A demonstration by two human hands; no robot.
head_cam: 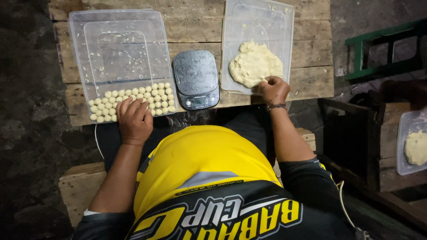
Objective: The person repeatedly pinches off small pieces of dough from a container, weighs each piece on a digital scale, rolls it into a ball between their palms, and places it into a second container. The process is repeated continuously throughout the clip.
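Observation:
My left hand [133,119] rests palm down at the near edge of a clear plastic tray [120,44], its fingers over several small pale dough balls [147,95] lined up in rows. My right hand [274,90] pinches at the near edge of a large lump of pale dough [255,63] lying in a second clear tray [258,22] to the right. A dark digital kitchen scale [196,78] stands between the two trays, with nothing on it.
Both trays and the scale sit on a low wooden plank table [195,26]. A green frame [382,49] stands at the right. Another clear tray [407,146] with a dough lump [416,147] lies on a wooden crate at far right.

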